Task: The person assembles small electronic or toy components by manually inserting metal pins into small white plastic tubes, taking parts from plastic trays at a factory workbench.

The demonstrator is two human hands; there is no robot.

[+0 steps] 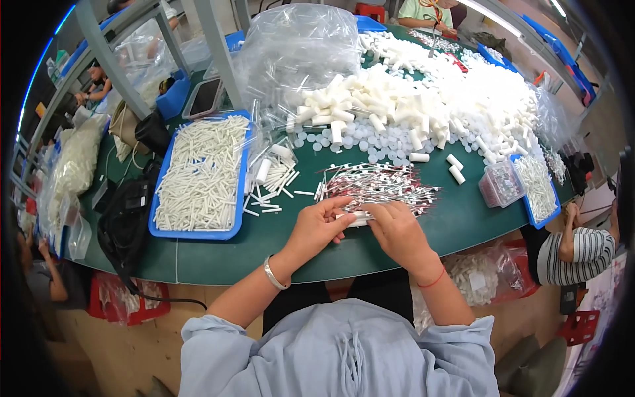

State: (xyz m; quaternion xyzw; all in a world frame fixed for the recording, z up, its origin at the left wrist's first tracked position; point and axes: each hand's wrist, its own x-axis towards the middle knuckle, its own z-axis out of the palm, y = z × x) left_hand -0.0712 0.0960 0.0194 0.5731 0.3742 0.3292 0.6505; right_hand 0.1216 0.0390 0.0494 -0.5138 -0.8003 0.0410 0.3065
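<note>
Near the table's front edge, my left hand [316,228] and my right hand [402,237] meet over a short white tube [358,219]. The fingers of both are closed on it, and they cover parts of it. Just beyond the fingers lies a heap of thin white-and-dark-red wired parts [383,185]. Left of it are loose thin white sticks [272,198] and a white cylinder [263,171]. Several more white cylinders [456,174] rest beyond the heap to the right.
A blue tray [233,231] of white sticks stands left. A mound of white cylinders [423,99] and translucent discs [378,147] fills the far side, beside a large clear plastic bag [297,46]. At right are a clear box [501,185] and a smaller blue tray [546,221]. Other people sit around.
</note>
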